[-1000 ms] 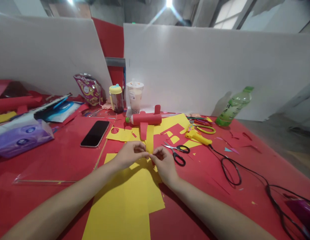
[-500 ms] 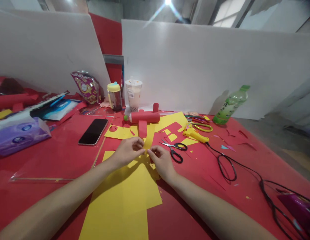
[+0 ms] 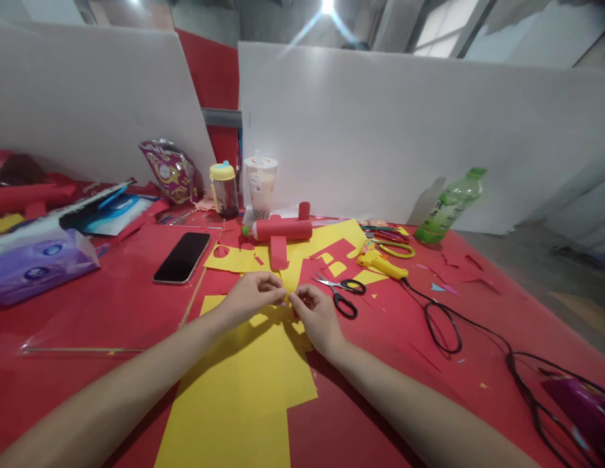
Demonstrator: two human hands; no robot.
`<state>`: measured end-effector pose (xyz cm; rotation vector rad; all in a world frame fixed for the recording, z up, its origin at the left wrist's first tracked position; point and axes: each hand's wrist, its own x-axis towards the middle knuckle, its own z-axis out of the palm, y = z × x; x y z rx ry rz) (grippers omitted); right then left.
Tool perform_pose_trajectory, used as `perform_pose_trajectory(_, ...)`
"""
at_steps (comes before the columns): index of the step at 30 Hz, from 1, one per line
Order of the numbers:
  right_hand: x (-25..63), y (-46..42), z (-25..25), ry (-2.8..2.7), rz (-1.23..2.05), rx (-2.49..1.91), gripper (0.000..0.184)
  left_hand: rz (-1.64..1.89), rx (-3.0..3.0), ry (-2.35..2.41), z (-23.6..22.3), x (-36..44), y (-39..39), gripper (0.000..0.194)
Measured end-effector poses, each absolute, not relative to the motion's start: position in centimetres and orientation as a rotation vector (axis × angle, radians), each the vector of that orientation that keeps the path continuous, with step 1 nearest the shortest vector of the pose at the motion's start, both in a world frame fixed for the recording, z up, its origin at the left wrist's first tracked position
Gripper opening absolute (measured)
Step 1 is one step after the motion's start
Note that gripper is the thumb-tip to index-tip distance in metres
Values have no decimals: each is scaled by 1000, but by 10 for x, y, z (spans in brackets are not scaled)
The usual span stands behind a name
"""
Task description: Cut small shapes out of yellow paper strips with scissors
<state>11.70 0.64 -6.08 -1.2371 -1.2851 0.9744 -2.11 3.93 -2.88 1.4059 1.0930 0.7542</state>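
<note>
My left hand (image 3: 253,294) and my right hand (image 3: 320,320) meet over the yellow paper sheets (image 3: 234,396), fingertips pinched close together. Between them is a narrow strip of yellow paper (image 3: 289,281), gripped from both sides. Its lower end is hidden by my fingers. Just beyond lies a red paper-covered plane-like model (image 3: 285,229) with flat wings, a tail piece and a green tip. Black-handled scissors (image 3: 344,292) lie open beside my right hand.
A yellow glue gun (image 3: 383,263) trails a black cord (image 3: 461,318) across the right side. Yellow-handled scissors (image 3: 394,249), a tilted green bottle (image 3: 448,208), a phone (image 3: 182,258), a drink cup (image 3: 261,185), a yellow-lidded bottle (image 3: 224,190) and a purple tissue pack (image 3: 43,260) stand or lie around.
The upright part of the yellow strip shows shorter now and sits lower between my fingers. My hands have shifted very slightly; other things stay put.
</note>
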Motion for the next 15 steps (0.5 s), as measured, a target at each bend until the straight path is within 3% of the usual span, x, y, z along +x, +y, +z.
perform_pose_trajectory(15, 121, 11, -59, -1603, 661, -1340, 18, 763, 1444, 1120, -27, -21, 38, 14)
